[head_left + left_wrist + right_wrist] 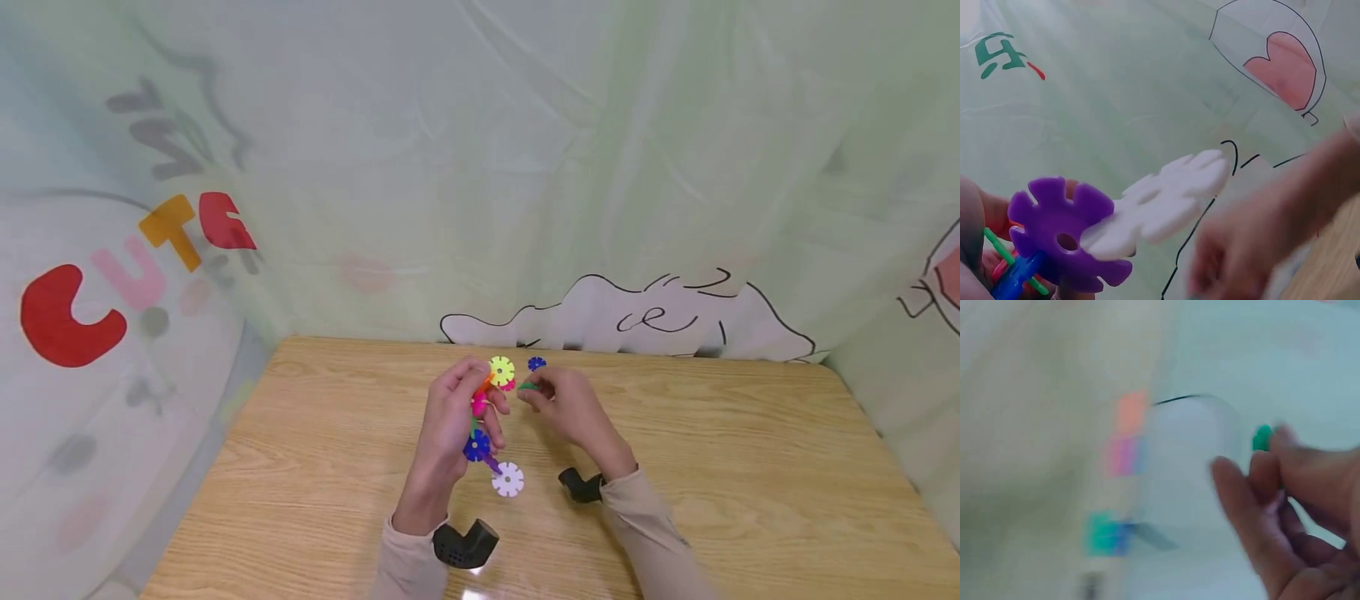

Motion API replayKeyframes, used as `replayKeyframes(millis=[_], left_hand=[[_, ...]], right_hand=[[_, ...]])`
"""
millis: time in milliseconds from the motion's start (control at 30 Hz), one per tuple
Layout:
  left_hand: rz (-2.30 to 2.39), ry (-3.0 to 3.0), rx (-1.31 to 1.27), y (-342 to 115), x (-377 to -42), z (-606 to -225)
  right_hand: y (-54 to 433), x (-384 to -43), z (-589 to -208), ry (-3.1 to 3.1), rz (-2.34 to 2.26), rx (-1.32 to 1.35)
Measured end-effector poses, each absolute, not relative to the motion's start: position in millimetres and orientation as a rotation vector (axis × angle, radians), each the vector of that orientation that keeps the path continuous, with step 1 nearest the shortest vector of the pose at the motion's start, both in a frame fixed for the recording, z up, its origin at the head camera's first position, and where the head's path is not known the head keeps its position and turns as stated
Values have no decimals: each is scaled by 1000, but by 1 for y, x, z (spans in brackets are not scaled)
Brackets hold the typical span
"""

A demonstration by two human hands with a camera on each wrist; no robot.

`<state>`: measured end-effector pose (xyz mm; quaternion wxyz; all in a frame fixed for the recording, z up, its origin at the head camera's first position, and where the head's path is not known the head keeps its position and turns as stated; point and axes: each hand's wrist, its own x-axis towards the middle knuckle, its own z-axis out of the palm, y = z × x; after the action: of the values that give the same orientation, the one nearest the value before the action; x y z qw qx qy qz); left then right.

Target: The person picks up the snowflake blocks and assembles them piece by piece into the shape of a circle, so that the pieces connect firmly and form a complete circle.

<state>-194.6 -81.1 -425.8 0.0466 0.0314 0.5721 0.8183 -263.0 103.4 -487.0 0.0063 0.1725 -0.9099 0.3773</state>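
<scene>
My left hand [453,408] grips a chain of notched plastic discs. Along it run a yellow disc [502,371], an orange disc [487,382], a pink disc [478,404], a green one, a blue disc [476,446], a purple disc [1063,212] and a white disc [507,480] at the lower end. In the left wrist view the white disc [1166,194] slots into the purple one at an angle. My right hand [566,404], just right of the chain, pinches a green disc [1262,437] between thumb and fingers, apart from the chain.
Beyond the hands, a dark blue disc [536,363] lies near the far side of the wooden table [712,467]. Another pink disc [508,385] shows partly behind the yellow one. A printed curtain [525,208] hangs behind the table. Each wrist carries a black camera [467,546].
</scene>
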Motion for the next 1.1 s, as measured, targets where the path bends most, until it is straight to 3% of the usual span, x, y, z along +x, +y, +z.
replayKeyframes(millis=[133,333,1100], left_hand=[[2533,1749,104,-80,-191,-422],[2558,1791,123,-73,-185,-415],[2363,2136,131,-53,-169,-405]], right_hand=[[110,-240,-443,-2483,1341,625],[112,-213,-408,-2098,1065,842],[112,-194,-398,-2046,687,888]])
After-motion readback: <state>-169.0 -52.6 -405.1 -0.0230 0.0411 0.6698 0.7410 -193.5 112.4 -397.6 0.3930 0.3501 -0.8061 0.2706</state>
